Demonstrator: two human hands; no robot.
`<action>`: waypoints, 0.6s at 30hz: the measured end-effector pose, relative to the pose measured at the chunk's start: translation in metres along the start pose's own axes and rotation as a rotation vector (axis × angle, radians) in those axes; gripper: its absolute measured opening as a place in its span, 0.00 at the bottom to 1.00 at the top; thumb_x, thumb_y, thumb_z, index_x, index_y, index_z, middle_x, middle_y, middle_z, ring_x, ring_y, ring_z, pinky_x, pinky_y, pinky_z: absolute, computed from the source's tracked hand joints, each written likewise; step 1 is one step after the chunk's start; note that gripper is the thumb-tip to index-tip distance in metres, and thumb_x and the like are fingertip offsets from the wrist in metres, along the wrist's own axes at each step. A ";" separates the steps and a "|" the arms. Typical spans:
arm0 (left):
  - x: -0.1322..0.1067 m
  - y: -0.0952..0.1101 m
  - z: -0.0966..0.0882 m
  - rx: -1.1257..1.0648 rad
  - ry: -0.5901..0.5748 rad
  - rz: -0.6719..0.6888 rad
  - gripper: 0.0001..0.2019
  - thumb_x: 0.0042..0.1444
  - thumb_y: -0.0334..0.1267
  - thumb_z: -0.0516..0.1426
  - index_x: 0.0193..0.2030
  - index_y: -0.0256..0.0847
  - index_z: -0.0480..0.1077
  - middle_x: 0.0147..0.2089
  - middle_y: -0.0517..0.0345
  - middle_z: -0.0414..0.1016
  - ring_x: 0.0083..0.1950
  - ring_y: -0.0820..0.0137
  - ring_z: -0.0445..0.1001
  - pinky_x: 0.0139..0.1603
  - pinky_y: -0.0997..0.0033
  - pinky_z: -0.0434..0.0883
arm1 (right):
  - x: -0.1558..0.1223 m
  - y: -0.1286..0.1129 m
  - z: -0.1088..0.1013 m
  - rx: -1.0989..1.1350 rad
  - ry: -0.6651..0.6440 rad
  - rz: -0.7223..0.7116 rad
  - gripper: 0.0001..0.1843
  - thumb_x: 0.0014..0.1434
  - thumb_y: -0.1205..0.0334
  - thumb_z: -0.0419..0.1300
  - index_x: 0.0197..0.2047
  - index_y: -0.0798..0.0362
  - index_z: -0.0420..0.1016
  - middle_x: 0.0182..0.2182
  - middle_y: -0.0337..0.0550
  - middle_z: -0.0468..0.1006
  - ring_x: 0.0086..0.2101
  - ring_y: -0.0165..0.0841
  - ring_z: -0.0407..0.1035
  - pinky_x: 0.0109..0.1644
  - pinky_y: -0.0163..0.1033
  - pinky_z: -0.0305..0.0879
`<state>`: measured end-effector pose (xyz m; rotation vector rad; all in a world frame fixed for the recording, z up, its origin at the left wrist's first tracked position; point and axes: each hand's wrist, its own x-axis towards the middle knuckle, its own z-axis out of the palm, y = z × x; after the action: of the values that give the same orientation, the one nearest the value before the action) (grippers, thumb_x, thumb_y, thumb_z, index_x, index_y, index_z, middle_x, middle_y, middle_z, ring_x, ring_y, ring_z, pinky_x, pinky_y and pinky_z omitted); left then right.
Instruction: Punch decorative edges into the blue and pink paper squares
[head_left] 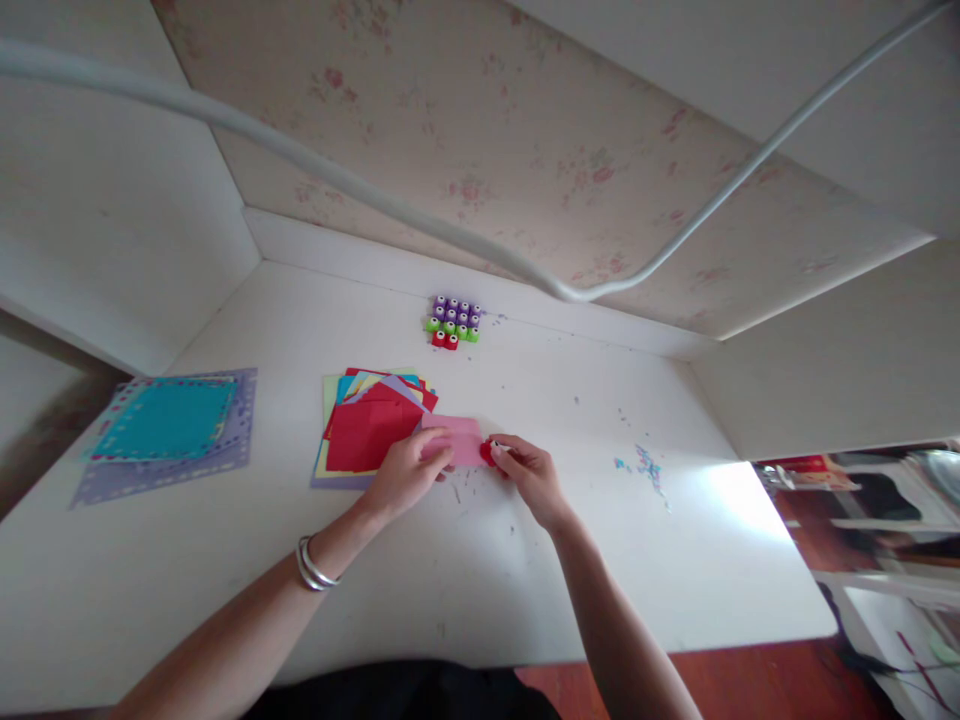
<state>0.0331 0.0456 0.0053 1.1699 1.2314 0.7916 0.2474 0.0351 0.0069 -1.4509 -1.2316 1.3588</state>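
Note:
My left hand (pixel 411 470) is closed on the left part of a pink paper sheet (pixel 461 436), thumb on top. At the sheet's right edge, my right hand (pixel 529 475) grips a small red craft punch (pixel 487 453). The edge of the paper meets the punch; whether it sits inside the slot is hidden by my fingers. Left of the sheet lies a fanned stack of coloured paper (pixel 367 434), red on top, with lilac, yellow, blue and green edges showing. Tiny cut bits (pixel 459 492) are scattered just below the pink sheet.
Purple, green and red punches (pixel 452 320) stand in rows near the back wall. Sheets with punched edges (pixel 176 418) lie at the far left. A pile of small paper bits (pixel 648 468) is on the right of the white table (pixel 600 580). A white cable (pixel 450 232) hangs in front.

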 end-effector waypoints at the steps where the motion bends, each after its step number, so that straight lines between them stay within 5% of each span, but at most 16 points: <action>1: 0.000 0.001 0.000 -0.008 0.003 0.001 0.19 0.56 0.41 0.58 0.54 0.40 0.70 0.50 0.50 0.78 0.38 0.67 0.81 0.34 0.73 0.77 | 0.000 -0.001 0.000 0.001 -0.012 -0.016 0.15 0.56 0.51 0.65 0.43 0.50 0.80 0.27 0.39 0.78 0.26 0.29 0.66 0.30 0.34 0.60; 6: -0.001 0.005 -0.002 -0.056 0.036 -0.004 0.17 0.55 0.39 0.58 0.52 0.40 0.71 0.51 0.50 0.77 0.34 0.70 0.80 0.30 0.76 0.75 | -0.001 -0.006 0.001 0.012 -0.062 -0.114 0.15 0.55 0.53 0.65 0.46 0.47 0.80 0.42 0.44 0.80 0.37 0.34 0.71 0.42 0.39 0.66; 11: 0.001 0.004 -0.003 -0.097 0.108 -0.065 0.18 0.54 0.39 0.58 0.52 0.39 0.70 0.50 0.48 0.78 0.30 0.72 0.80 0.24 0.79 0.71 | -0.002 -0.005 0.001 0.014 0.051 -0.034 0.15 0.55 0.51 0.65 0.43 0.50 0.80 0.33 0.43 0.81 0.31 0.32 0.70 0.37 0.38 0.65; 18: 0.002 0.000 -0.003 -0.123 0.109 -0.055 0.19 0.54 0.42 0.59 0.52 0.38 0.70 0.50 0.46 0.77 0.29 0.71 0.80 0.24 0.79 0.70 | 0.000 -0.003 0.004 0.158 0.129 0.060 0.18 0.55 0.48 0.64 0.41 0.54 0.81 0.32 0.44 0.79 0.29 0.30 0.67 0.32 0.35 0.62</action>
<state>0.0303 0.0488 0.0053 0.9998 1.2804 0.8872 0.2429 0.0352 0.0098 -1.4490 -0.9836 1.3485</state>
